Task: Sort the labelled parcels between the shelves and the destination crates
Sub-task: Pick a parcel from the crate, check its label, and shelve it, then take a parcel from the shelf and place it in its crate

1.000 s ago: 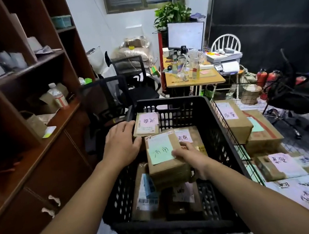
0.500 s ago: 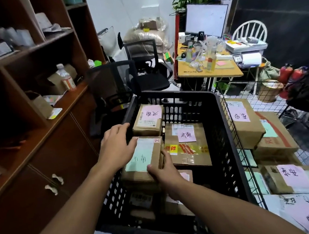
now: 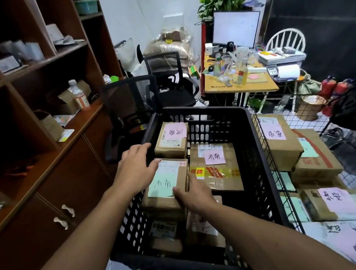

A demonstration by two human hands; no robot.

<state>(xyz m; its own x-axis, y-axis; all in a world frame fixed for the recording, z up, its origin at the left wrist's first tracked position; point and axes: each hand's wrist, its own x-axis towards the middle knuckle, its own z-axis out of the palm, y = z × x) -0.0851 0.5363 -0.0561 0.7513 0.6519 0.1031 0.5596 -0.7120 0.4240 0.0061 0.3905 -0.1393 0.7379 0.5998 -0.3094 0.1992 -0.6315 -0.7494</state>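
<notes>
A: Where's the parcel sitting?
B: Green-label parcel (image 3: 166, 180) is lying on top of other boxes inside the black crate (image 3: 249, 136), left half. It's sitting just in front of the pink-label parcel (image 3: 171, 139) and touching the taped parcel (image 3: 217, 170) on its right.
A: Grips?
B: Right grip (image 3: 194, 195) is pinching the near right corner, thumb on top by the label, fingers going down the side next to the taped parcel. Left grip (image 3: 136, 172) is lying loose, fingers roughly straight, thumb touching the far left corner, sitting between box and crate wall. Gripping nothing, I'd say.
A: Step?
B: Looking like it's being set into this crate. Its label is showing the same characters as the two neighbours', so probably the correct destination. Could be a pickup, can't tell.
A: Doing it well?
B: Keeping the box flat, label facing up and readable. Sliding it square against the taped parcel, not leaving it perching on an edge of the boxes underneath. Right fingers are risking a pinch in that gap, so lifting them out upward before letting go. Left one nudging gently from the wall side, minding knuckles on the crate rim.
</notes>
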